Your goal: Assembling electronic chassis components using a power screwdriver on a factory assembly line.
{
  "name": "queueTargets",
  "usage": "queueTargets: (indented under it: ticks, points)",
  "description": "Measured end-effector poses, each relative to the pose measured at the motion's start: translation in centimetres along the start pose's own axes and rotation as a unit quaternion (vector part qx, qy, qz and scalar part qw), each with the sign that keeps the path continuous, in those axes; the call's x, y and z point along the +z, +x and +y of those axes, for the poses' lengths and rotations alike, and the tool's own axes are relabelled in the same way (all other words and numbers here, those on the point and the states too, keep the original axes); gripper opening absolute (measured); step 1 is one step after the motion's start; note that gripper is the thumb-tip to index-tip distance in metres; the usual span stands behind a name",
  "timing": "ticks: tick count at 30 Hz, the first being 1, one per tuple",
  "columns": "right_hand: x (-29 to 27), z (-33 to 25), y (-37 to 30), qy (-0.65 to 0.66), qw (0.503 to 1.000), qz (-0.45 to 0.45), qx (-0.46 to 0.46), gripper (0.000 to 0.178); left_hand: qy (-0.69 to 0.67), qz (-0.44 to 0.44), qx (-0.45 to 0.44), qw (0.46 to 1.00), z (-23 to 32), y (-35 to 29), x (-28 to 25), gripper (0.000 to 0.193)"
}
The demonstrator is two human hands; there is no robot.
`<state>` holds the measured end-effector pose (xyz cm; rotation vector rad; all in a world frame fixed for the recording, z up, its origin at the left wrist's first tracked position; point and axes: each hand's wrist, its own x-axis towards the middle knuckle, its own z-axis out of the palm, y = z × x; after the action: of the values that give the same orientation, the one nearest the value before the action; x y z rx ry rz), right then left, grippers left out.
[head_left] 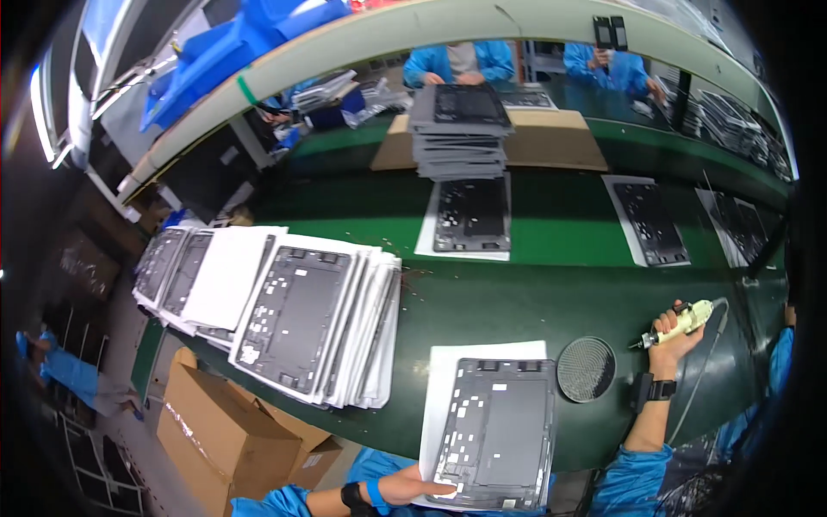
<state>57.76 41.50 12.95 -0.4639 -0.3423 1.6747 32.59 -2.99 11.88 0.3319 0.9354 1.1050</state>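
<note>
In front of me a dark grey tablet back cover [495, 431], dotted with small white patches, lies on a white sheet [444, 362] at the table's near edge. My left hand [405, 488] grips its lower left corner, thumb on top; the other fingers are mostly hidden. To the right, my right hand [676, 340] is wrapped around a pale electric screwdriver [687, 322] with a cord, held above the table, its tip pointing left. Between the cover and my right arm sits a round dish [586, 370] with a ridged dark inside.
At left, stacks of similar covers [297, 319] are interleaved with white sheets. Single covers [472, 215] lie on the green conveyor belt [556, 233] beyond the table, near a tall stack [461, 129]. A cardboard box [220, 431] stands lower left. Co-workers in blue [491, 60] sit across.
</note>
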Motion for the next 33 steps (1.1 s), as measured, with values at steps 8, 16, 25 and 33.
queueTargets:
  ticks: [8, 16, 25, 33]
  points:
    - [0.0, 0.0, 0.7, -0.029, 0.999, 0.017, -0.031, 0.07, -0.049, 0.167, 0.072, 0.982, 19.7, -9.9, 0.4, 0.06]
    - [2.0, 0.6, -0.1, -0.001, 0.999, 0.039, -0.021, 0.069, -0.04, 0.181, 0.295, 0.937, 23.7, -20.2, -9.4, 0.033]
    - [1.8, 0.3, -0.4, -0.019, 0.998, 0.06, -0.024, 0.069, -0.01, 0.331, 0.18, 0.926, 22.5, -19.4, -14.6, 0.018]
    - [1.9, 0.2, -0.5, -0.02, 0.997, 0.072, -0.031, 0.07, 0.161, 0.415, 0.134, 0.885, 23.2, -19.6, -12.8, 0.034]
